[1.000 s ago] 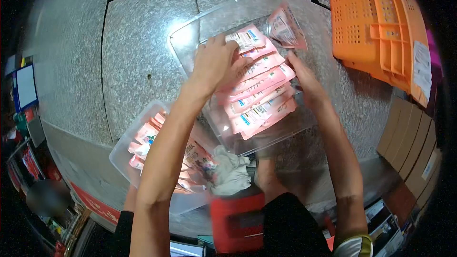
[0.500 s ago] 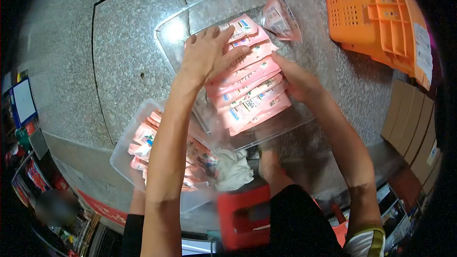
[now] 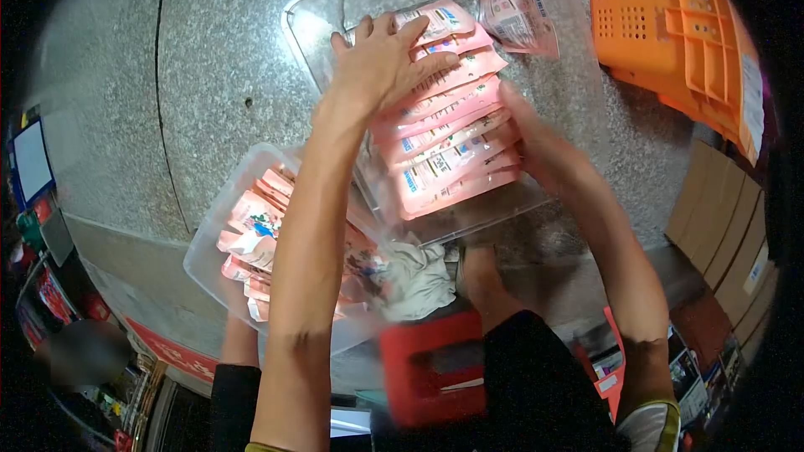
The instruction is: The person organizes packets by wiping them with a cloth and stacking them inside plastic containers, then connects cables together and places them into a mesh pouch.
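Note:
A row of pink printed pouches (image 3: 452, 172) lies overlapped inside a clear plastic tub (image 3: 494, 226). My left hand (image 3: 373, 71) rests palm down on the upper left of this row, fingers spread. Against the row's right edge is my right hand (image 3: 544, 138), its visible fingers stretched along the pouches and the rest hidden below the hand. One more pink pouch (image 3: 517, 12) stands apart, tilted in the tub's upper right corner. Left of my legs, a second clear bin (image 3: 205, 238) holds several loose pink pouches (image 3: 255, 218), partly covered by my left forearm.
An orange perforated crate (image 3: 662, 25) stands at the upper right, with flattened cardboard (image 3: 712, 209) below it. A white cloth (image 3: 414, 280) hangs at the second bin's edge, above a red stool (image 3: 394, 368). Grey stone slabs (image 3: 226, 59) form the ground.
The view has shifted slightly, so the tub and pouches appear a little higher and further right. Both hands keep their places on the row of pouches.

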`<state>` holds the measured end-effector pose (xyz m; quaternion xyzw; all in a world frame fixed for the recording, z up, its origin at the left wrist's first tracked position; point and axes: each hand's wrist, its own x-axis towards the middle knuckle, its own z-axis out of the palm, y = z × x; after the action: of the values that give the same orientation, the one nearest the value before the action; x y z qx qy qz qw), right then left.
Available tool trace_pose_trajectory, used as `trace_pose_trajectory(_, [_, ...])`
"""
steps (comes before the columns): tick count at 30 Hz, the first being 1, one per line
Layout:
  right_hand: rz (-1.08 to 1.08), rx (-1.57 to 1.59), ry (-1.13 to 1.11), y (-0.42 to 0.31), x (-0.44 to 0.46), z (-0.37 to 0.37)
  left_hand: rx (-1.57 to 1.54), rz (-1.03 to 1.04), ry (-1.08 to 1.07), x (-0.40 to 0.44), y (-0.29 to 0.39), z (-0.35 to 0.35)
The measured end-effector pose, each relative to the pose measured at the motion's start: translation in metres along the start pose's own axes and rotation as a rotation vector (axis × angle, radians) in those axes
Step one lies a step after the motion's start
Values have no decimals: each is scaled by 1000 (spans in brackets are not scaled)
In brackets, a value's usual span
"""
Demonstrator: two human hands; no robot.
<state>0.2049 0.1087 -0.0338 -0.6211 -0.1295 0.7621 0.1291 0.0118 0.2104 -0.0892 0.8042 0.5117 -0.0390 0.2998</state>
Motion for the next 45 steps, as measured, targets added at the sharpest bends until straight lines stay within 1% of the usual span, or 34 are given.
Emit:
trace_pose_trajectory(1, [18, -113, 3, -4, -6, 2, 2, 2, 15, 0, -1, 2])
trace_pose_trajectory(3, [-5, -234, 16, -1, -8, 4, 5, 3, 35, -1, -2, 5])
trace_pose_trajectory(6, [-136, -246, 41, 20, 3, 6, 15, 1, 40, -1, -3, 6])
trace_pose_trajectory(8, [-43, -178, -39, 10, 4, -10, 15, 2, 32, -1, -2, 5])
trace_pose_trajectory(10, [-19, -146, 84, 3, 10, -25, 7, 5, 36, -1, -3, 5])
trace_pose_trajectory(12, [-71, -138, 418, 9, 22, -35, -18, -2, 11, -1, -2, 3])
trace_pose_trajectory(15, [-54, -94, 268, 8, 42, -37, -71, -21, -62, 1, 0, -4])
trace_pose_trajectory(17, [-146, 86, 96, 14, 46, -25, -96, -31, -82, 2, 0, -8])
trace_pose_trajectory(18, [-192, 173, 7, 16, 44, -15, -60, -31, -70, 1, 1, -10])
trace_pose_trajectory(19, [-152, 199, -9, 1, 28, -3, -25, -29, -55, -1, 3, -10])
trace_pose_trajectory(23, [-194, 241, 130, 15, 24, 2, 43, 46, -12, 1, -4, 2])
trace_pose_trajectory(26, [-205, 217, 132, 9, 27, 0, 34, 45, -56, 0, -5, 1])
trace_pose_trajectory(27, [-239, 171, 285, 9, 30, -1, 41, 37, -100, 0, -3, -3])
trace_pose_trajectory(29, [-312, 79, 595, 7, 39, -8, 55, 41, -80, 0, -3, -3])
trace_pose_trajectory(30, [-391, 73, 616, 5, 42, -14, 59, 42, -70, -1, -2, -2])
trace_pose_trajectory(32, [-546, 59, 651, 3, 48, -25, 64, 56, -34, -1, -3, 1])
trace_pose_trajectory(35, [-847, -22, 540, -3, 75, -39, 59, 68, -18, -2, -3, 0])
trace_pose_trajectory(38, [-898, 59, 502, -14, 91, -37, 67, 74, 4, -4, -3, 1])
trace_pose_trajectory(40, [-829, 69, 520, -8, 107, -46, 88, 66, 17, -4, -1, 2])
trace_pose_trajectory(41, [-795, 73, 529, -6, 114, -53, 82, 55, -36, -3, 0, 0])
trace_pose_trajectory(44, [-808, 70, 506, -3, 115, -58, 147, 73, 29, -4, -4, 13])
trace_pose_trajectory(45, [-858, -6, 510, -5, 110, -54, 118, 81, 32, -5, -5, 15])
